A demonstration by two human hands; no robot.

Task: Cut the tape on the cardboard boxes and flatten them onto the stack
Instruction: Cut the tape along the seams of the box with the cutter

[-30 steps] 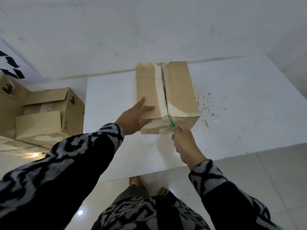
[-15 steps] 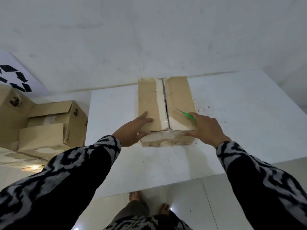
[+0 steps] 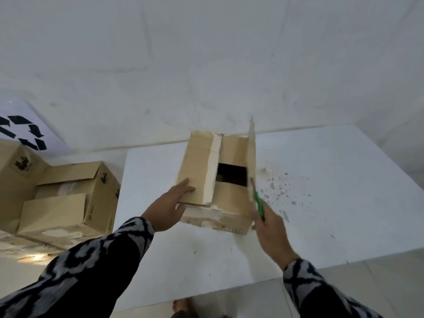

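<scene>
A brown cardboard box (image 3: 199,164) with pale tape remnants along its centre seam stands on the white table (image 3: 321,191). Its right top flap (image 3: 252,157) stands upright, showing a dark opening inside. The left flap lies flat, and my left hand (image 3: 168,208) rests on its near corner with straight fingers. My right hand (image 3: 271,228) grips a green cutter (image 3: 258,204) at the near right corner, against the raised flap's lower edge.
To the left of the table, on the floor, sit several opened cardboard boxes (image 3: 68,198) over flattened cardboard (image 3: 34,239). A sheet with a recycling symbol (image 3: 23,131) leans on the wall behind them. The wall rises just behind the table. My bare feet show below the table's near edge.
The right top flap has swung from flat to upright, opening the box. My right hand with the cutter moved from the flap's top to its near right corner. My left hand stayed on the left flap.
</scene>
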